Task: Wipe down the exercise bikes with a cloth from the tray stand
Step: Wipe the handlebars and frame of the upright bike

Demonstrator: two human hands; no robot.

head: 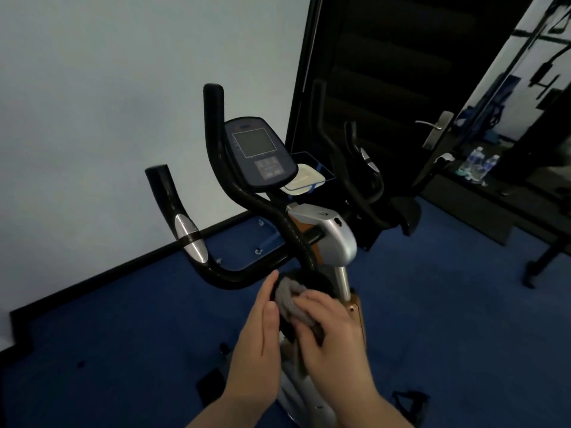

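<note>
A black and silver exercise bike (327,233) stands right in front of me, its console (259,152) facing up and its curved black handlebars (191,239) reaching left. A grey cloth (289,299) lies on a round black part of the bike below the handlebar stem. My right hand (327,329) presses on the cloth and grips it. My left hand (262,329) rests flat against the left side of that black part, fingers together and holding nothing. Behind the console sits a tray stand (312,177) with a pale tray on it.
A white wall (108,103) with a black skirting runs on the left. A second exercise bike (370,186) stands behind, before a dark door (401,88) with a metal handle. Water bottles (482,163) stand far right. The floor (432,319) is blue carpet.
</note>
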